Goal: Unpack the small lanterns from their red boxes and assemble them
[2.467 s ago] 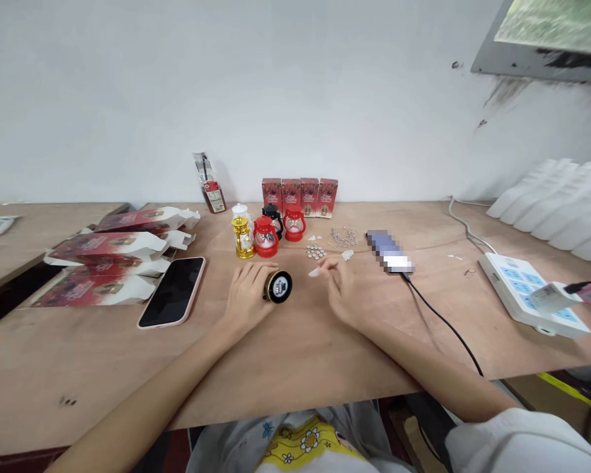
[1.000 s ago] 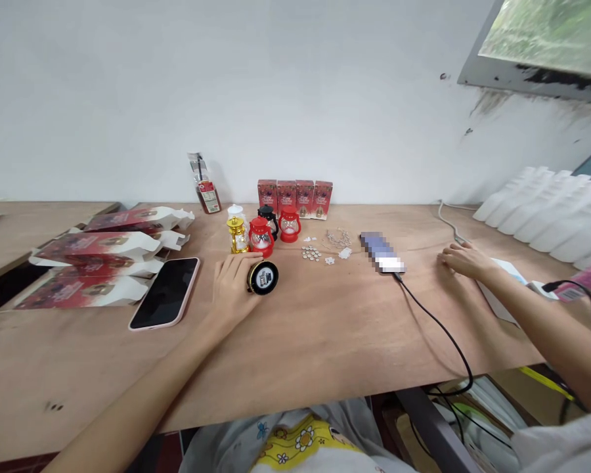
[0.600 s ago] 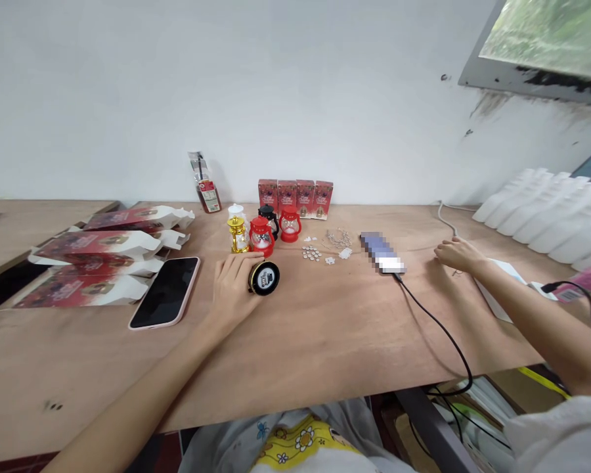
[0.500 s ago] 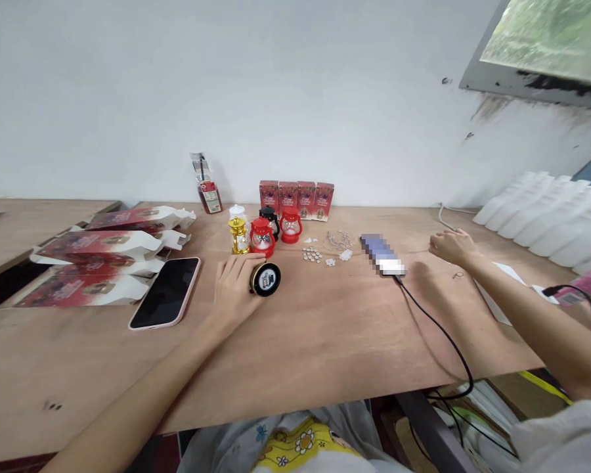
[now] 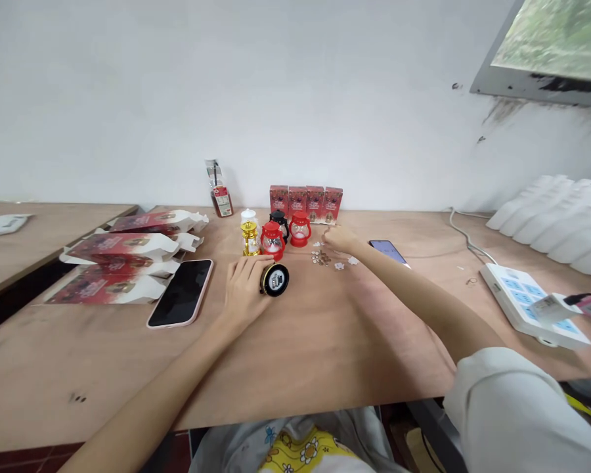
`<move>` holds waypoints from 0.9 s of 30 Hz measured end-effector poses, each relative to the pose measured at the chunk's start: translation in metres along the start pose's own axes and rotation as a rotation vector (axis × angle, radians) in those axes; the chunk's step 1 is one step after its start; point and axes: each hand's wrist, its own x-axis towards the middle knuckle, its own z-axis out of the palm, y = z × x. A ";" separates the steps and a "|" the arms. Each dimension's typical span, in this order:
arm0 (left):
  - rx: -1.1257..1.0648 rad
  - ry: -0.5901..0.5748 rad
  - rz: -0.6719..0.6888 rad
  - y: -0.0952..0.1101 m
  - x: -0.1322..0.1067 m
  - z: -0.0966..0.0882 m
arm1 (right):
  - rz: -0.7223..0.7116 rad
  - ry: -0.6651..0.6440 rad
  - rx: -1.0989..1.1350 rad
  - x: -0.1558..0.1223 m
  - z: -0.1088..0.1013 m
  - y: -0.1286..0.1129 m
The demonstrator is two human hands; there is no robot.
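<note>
Lying sideways, black lantern points its base at camera (left hand clamped round it).

The left hand: bare forearm stretched forward from the body, palm down, fingers curled rightward in a loose grasp. The right hand: farther forward and to the right of the left hand, arm nearly straight, knuckles up, fingertips lowered; whether they pinch cannot be told.
</note>
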 end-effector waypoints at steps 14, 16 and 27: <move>-0.013 0.023 0.021 0.001 0.001 -0.001 | 0.117 0.076 0.101 -0.038 -0.015 -0.008; -0.025 0.019 0.027 0.002 0.001 -0.001 | 0.121 0.105 0.125 -0.061 -0.011 -0.014; -0.030 0.024 0.045 0.002 0.000 0.001 | 0.201 0.116 0.307 -0.106 0.015 -0.013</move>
